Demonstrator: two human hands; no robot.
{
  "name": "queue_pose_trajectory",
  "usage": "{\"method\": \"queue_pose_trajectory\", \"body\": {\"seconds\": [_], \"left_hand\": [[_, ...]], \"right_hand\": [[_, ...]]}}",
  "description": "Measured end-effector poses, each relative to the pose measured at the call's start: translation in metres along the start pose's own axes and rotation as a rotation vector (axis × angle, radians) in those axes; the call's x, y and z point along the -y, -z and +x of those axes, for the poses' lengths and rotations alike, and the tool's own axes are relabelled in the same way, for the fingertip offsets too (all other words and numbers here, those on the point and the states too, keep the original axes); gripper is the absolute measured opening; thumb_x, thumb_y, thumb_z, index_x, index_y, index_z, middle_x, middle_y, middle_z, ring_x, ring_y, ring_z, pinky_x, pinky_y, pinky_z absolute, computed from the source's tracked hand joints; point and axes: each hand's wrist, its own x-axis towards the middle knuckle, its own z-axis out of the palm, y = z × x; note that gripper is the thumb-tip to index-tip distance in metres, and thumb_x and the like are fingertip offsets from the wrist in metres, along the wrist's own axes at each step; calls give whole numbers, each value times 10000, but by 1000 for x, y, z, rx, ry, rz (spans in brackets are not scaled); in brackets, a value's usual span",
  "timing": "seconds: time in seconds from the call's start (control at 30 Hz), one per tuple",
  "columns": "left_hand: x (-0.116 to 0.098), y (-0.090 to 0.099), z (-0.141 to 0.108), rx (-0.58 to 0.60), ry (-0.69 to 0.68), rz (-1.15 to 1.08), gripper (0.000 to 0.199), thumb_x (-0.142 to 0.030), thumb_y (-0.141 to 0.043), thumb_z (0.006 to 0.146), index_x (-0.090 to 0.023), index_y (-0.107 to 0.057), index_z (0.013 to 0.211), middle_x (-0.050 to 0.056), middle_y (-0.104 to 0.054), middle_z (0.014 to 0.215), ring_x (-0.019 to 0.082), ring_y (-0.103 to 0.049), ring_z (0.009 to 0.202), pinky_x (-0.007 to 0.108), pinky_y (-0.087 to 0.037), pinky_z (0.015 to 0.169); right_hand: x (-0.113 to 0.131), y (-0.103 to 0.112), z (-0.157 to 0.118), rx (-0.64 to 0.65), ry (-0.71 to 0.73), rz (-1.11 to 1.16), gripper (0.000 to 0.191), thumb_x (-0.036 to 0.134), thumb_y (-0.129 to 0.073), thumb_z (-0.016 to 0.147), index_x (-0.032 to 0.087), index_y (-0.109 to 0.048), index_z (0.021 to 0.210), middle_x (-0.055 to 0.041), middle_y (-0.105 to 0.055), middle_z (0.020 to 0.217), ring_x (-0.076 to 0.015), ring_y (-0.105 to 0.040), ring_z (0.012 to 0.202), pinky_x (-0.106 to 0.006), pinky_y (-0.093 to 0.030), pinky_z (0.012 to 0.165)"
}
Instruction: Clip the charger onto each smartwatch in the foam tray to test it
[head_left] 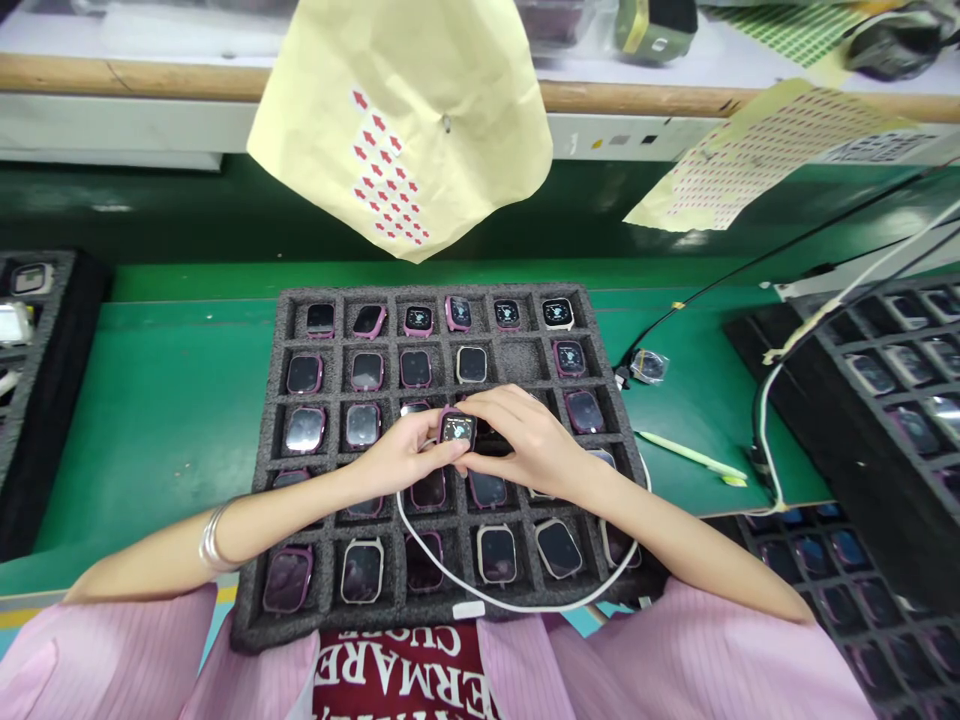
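Observation:
A smartwatch body (459, 430) with a purple case and a lit screen is held just above the middle of a grey foam tray (435, 293). My left hand (405, 450) pinches its left side, thumb along the lower edge. My right hand (532, 440) closes on its right side with the fingertips at the top corner. A white cable (517, 607) emerges below my left hand and loops across the tray's front toward my right forearm; its end near the watch is hidden. Around my hands, watch bodies in purple and pale cases lie in the compartments, the top-row ones partly lit.
Another foam tray (71, 400) stands at the left, and more watch trays (817, 400) are at the right. A light green pen (690, 458) and a small wrapped round item (649, 366) lie on the green table (172, 400). Yellow sticker sheets (480, 130) hang from the shelf.

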Motion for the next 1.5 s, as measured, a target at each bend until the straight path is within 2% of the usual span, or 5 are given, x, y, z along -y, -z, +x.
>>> {"method": "queue_pose_trajectory", "body": {"seconds": [0.27, 0.43, 0.73, 0.97, 1.5], "left_hand": [[-13, 8, -6, 51, 101, 69, 422, -415, -651, 809, -156, -505, 1108, 21, -558, 891, 95, -476, 646, 202, -387, 525], [-11, 22, -17, 53, 156, 68, 365, -389, -609, 846, -153, -520, 1108, 42, -584, 959, 86, -495, 651, 198, -423, 543], [-13, 25, -19, 53, 191, 32, 290, -325, -624, 830, -140, -514, 1024, 62, -598, 1025, -2, -368, 449, 139, -296, 350], [-12, 28, -17, 49, 197, -18, 308, -250, -666, 782, -122, -519, 1020, 119, -614, 1125, -9, -392, 420, 144, -338, 343], [-3, 21, -20, -167, 74, -65, 312, -406, -668, 784, -119, -553, 826, -43, -492, 647, 63, -398, 524, 192, -335, 486]], "right_hand": [[-44, 46, 0, -204, -126, -88, 326, 313, -725, 777, 193, -591, 1049, -105, -640, 1050, -276, -601, 1003, -439, -475, 881], [-72, 58, -1, 94, -221, -369, 381, 342, -693, 807, 131, -606, 1113, -178, -564, 1170, -339, -540, 1057, -485, -449, 843], [-58, 24, 48, 282, -127, -446, 371, 390, -734, 775, 106, -661, 1003, -153, -584, 1101, -317, -544, 988, -429, -452, 770], [-44, 26, 48, 13, -54, -251, 273, 286, -736, 742, 114, -638, 931, -164, -619, 1092, -320, -583, 1010, -450, -460, 829], [0, -16, 34, 39, 199, -65, 379, 248, -612, 877, 100, -517, 1212, -176, -662, 1111, -273, -636, 980, -437, -510, 822]]}}
